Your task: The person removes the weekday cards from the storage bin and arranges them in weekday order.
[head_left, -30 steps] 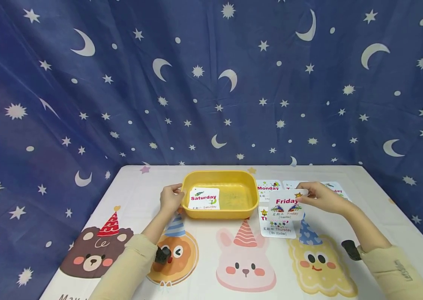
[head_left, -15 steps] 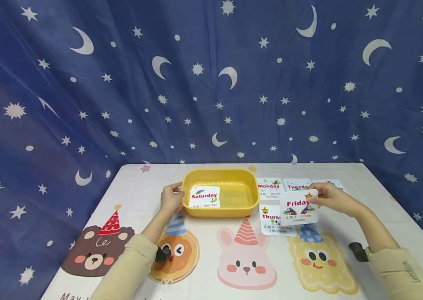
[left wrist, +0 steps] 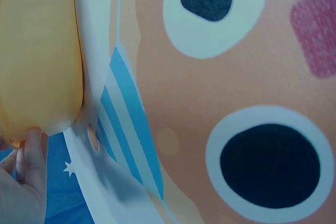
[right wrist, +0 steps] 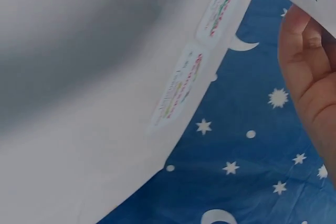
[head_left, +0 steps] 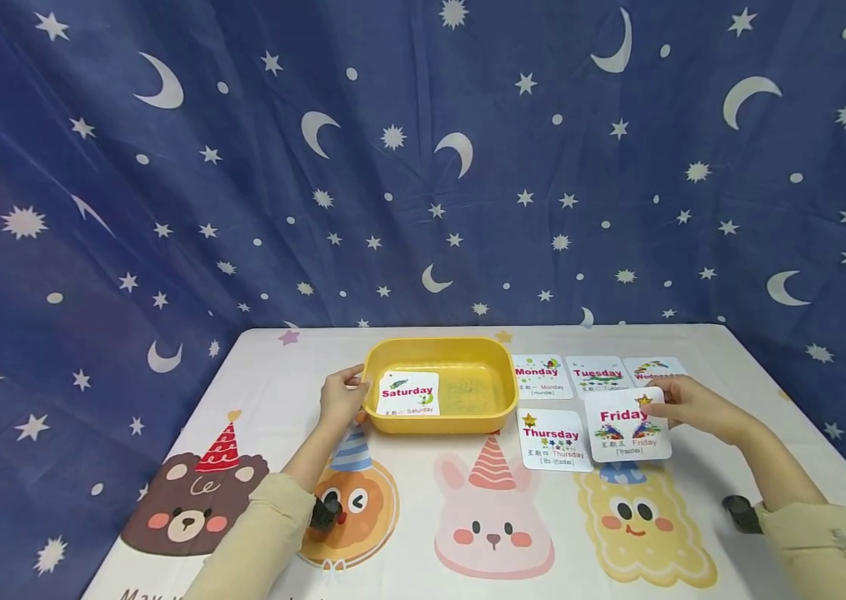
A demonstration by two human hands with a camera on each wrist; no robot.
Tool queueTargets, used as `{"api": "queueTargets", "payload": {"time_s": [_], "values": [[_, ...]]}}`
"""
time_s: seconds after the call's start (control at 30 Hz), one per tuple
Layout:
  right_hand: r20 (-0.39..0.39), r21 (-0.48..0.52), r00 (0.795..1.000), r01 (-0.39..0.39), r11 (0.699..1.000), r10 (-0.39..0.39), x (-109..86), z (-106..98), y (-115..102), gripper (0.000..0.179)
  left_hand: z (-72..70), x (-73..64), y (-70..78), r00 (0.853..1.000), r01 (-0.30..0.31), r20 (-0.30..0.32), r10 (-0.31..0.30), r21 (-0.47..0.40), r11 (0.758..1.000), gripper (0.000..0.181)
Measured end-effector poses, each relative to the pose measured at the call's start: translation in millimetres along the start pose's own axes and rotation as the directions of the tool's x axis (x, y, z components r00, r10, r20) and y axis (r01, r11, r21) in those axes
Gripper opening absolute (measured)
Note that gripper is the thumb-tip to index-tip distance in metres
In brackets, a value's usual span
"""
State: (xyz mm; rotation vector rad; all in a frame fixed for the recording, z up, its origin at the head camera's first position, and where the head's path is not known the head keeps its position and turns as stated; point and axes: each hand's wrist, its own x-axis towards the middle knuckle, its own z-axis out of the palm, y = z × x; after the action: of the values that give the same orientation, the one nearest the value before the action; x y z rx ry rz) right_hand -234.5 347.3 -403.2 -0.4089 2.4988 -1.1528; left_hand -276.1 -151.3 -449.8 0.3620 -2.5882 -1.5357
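Observation:
My left hand (head_left: 342,398) grips the left end of a yellow plastic basin (head_left: 441,426); in the left wrist view its fingertips (left wrist: 34,139) press against the basin's end. A Saturday card (head_left: 408,394) lies inside the basin at the left. My right hand (head_left: 696,407) pinches the Friday card (head_left: 628,427) by its right edge, to the right of the Thursday card (head_left: 554,440). Behind these, in a row, lie the Monday card (head_left: 540,377), the Tuesday card (head_left: 598,374) and the Wednesday card (head_left: 651,368), the last partly hidden by the right hand and the Friday card.
A white tablecloth (head_left: 407,508) with printed cartoon animals and treats covers the table. A blue star-and-moon curtain (head_left: 423,242) hangs behind the table's far edge. Black wrist devices show at the left wrist (head_left: 326,511) and the right wrist (head_left: 742,514).
My right hand has carried the Friday card to the right, off the Thursday card, which now shows whole. Tuesday is uncovered too. The left hand and basin have stayed put.

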Motion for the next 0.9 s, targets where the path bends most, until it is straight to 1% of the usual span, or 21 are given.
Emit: {"api": "queueTargets", "payload": {"time_s": [0.17,0.27,0.37,0.53,0.6,0.77,0.9], "values": [[-0.011,0.025,0.991,-0.136,0.990,0.136,-2.3,0.7,10.0,0.039,-0.2,0.2,-0.5,1.000,0.011,-0.001,-0.011,-0.002,1.000,0.040],[-0.012,0.035,0.982,-0.187,0.982,0.188,-1.1,0.6,17.0,0.040,-0.1,0.1,-0.5,1.000,0.011,-0.008,-0.011,0.003,1.000,0.040],[-0.009,0.042,0.977,-0.213,0.976,0.214,2.6,0.1,25.3,0.043,0.2,-0.9,0.3,1.000,0.014,-0.014,-0.014,0.005,1.000,0.039],[0.007,0.039,0.975,-0.224,0.974,0.224,12.3,0.0,39.3,0.043,1.0,-3.0,3.3,1.000,0.016,-0.021,-0.015,0.008,1.000,0.040],[-0.005,0.021,0.971,-0.238,0.971,0.239,16.7,1.1,43.0,0.043,1.7,-2.9,4.5,1.000,0.018,-0.021,-0.018,0.005,1.000,0.040],[-0.062,-0.034,0.952,-0.303,0.952,0.301,26.4,4.8,44.6,0.047,2.9,-1.9,5.6,1.000,0.023,-0.015,-0.023,-0.007,1.000,0.040],[-0.095,-0.057,0.935,-0.347,0.936,0.341,31.2,8.3,44.3,0.045,3.3,-1.8,5.1,1.000,0.027,-0.011,-0.027,-0.012,1.000,0.040]]}}
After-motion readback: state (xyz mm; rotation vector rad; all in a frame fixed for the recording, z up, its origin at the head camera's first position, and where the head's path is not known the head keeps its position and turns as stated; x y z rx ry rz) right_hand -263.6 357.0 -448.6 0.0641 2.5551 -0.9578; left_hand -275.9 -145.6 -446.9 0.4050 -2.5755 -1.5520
